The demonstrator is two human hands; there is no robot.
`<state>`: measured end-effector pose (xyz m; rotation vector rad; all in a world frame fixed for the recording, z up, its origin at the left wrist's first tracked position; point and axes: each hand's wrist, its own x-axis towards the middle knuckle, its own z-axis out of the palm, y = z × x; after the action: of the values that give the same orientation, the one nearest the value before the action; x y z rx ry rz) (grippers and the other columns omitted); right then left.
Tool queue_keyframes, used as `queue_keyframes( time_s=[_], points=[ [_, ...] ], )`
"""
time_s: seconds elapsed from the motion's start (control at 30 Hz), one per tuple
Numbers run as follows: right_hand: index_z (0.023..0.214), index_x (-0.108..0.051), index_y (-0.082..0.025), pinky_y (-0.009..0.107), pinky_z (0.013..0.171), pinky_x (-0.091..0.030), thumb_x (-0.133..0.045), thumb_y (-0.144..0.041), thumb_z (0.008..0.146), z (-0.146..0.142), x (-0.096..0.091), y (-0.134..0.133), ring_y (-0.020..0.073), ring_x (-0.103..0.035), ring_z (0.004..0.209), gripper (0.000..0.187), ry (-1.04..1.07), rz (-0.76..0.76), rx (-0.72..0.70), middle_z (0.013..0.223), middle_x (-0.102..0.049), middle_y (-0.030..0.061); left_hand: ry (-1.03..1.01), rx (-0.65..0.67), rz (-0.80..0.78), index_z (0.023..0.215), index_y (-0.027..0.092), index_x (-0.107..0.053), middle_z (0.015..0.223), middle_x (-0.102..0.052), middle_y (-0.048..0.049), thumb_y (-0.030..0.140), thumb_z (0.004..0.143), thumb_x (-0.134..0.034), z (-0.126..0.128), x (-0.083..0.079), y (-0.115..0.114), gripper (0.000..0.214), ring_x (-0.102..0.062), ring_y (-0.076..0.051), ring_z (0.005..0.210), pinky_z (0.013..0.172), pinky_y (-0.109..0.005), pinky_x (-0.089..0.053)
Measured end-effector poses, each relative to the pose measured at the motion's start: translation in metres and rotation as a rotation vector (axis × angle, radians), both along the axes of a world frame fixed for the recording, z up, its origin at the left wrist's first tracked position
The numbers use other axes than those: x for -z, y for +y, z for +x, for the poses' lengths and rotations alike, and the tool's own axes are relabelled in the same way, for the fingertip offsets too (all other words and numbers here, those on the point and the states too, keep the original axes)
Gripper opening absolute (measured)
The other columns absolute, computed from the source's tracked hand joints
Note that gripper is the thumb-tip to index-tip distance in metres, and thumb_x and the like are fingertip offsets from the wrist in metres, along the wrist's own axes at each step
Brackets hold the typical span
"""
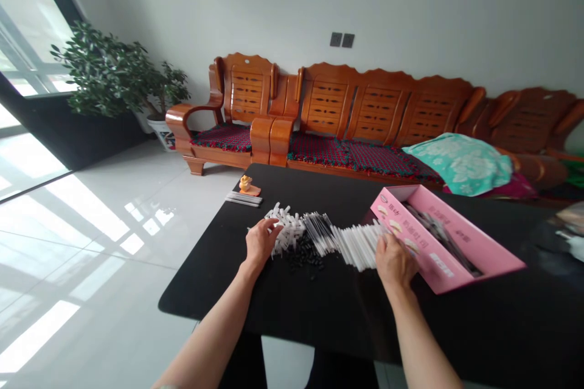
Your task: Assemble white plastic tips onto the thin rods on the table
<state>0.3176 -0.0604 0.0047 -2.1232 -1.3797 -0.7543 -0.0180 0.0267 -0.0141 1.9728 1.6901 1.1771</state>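
Observation:
My left hand (260, 244) is at the left edge of a pile of small white plastic pieces (290, 232). Its thumb and fingers are drawn together, and what lies between them is too small to make out. At the right end of a row of white tubes like pen barrels (356, 247), my right hand (396, 260) has its fingers curled on a white tube, partly hidden by the hand. Between pile and row lie thin dark rods with pale ends, like pen refills (319, 232). Small black pieces (306, 253) are scattered just in front of them.
A pink cardboard box (449, 276) with dark contents stands just right of my right hand on the black table (319, 310). Grey-white sticks (244, 199) and a small orange-yellow figurine (246, 184) lie at the far left corner. Wooden seats (269, 134) stand behind.

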Motion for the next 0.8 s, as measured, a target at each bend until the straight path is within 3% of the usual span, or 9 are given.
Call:
queue_keyframes(
  time_s=[0.1, 0.17, 0.37, 0.5, 0.67, 0.8],
  points=[
    [0.083, -0.069, -0.015, 0.031, 0.059, -0.031, -0.053, -0.031, 0.09, 0.02, 0.001, 0.011, 0.0205, -0.057, 0.066, 0.024, -0.104, 0.013, -0.039, 0.08, -0.069, 0.0111, 0.054, 0.008, 0.024, 0.098, 0.024, -0.073, 0.084, -0.07, -0.0007, 0.036, 0.085, -0.067, 0.0, 0.003, -0.001, 0.019, -0.061, -0.012, 0.067, 0.063, -0.022, -0.04],
    [0.087, -0.068, -0.014, 0.031, 0.066, -0.036, -0.054, -0.031, 0.09, 0.016, 0.002, 0.016, 0.0224, -0.059, 0.076, 0.022, -0.115, 0.097, -0.113, 0.089, -0.069, 0.0127, 0.052, 0.002, 0.04, 0.098, 0.023, -0.072, 0.083, -0.069, -0.0005, 0.036, 0.085, -0.067, -0.001, 0.004, -0.001, 0.019, -0.061, -0.012, 0.067, 0.063, -0.022, -0.04],
    [0.094, -0.065, -0.015, 0.032, 0.076, -0.041, -0.049, -0.025, 0.095, -0.06, 0.017, 0.032, 0.0214, -0.059, 0.08, 0.018, 0.025, 0.297, -0.393, 0.083, -0.068, 0.0089, 0.004, -0.092, 0.076, 0.093, 0.021, -0.073, 0.081, -0.068, -0.0014, 0.033, 0.09, -0.059, -0.009, 0.003, 0.007, 0.018, -0.061, -0.013, 0.065, 0.066, -0.024, -0.044],
    [0.098, -0.063, -0.015, 0.033, 0.082, -0.042, -0.049, -0.018, 0.094, -0.1, 0.03, 0.037, 0.0212, -0.059, 0.083, 0.015, 0.045, 0.324, -0.525, 0.085, -0.068, 0.009, 0.06, -0.214, 0.081, 0.101, 0.022, -0.072, 0.101, -0.07, -0.0052, 0.025, 0.092, -0.052, -0.029, 0.002, 0.033, 0.022, -0.066, -0.019, 0.084, 0.076, -0.027, -0.049],
    [0.099, -0.062, -0.014, 0.034, 0.081, -0.042, -0.047, -0.015, 0.094, -0.105, 0.038, 0.036, 0.0213, -0.058, 0.082, 0.016, 0.03, 0.287, -0.567, 0.082, -0.066, 0.0089, 0.265, -0.141, 0.028, 0.13, 0.019, -0.058, 0.133, -0.059, -0.0098, 0.015, 0.087, -0.053, -0.051, 0.014, 0.078, 0.043, -0.054, -0.024, 0.122, 0.104, -0.034, -0.041],
    [0.1, -0.062, -0.013, 0.034, 0.079, -0.042, -0.045, -0.014, 0.094, -0.104, 0.038, 0.035, 0.0209, -0.057, 0.079, 0.018, 0.022, 0.275, -0.559, 0.078, -0.064, 0.0081, 0.391, -0.047, -0.043, 0.137, 0.02, -0.052, 0.144, -0.051, -0.01, 0.016, 0.09, -0.05, -0.054, 0.02, 0.102, 0.047, -0.042, -0.026, 0.135, 0.111, -0.043, -0.032]
  ],
)
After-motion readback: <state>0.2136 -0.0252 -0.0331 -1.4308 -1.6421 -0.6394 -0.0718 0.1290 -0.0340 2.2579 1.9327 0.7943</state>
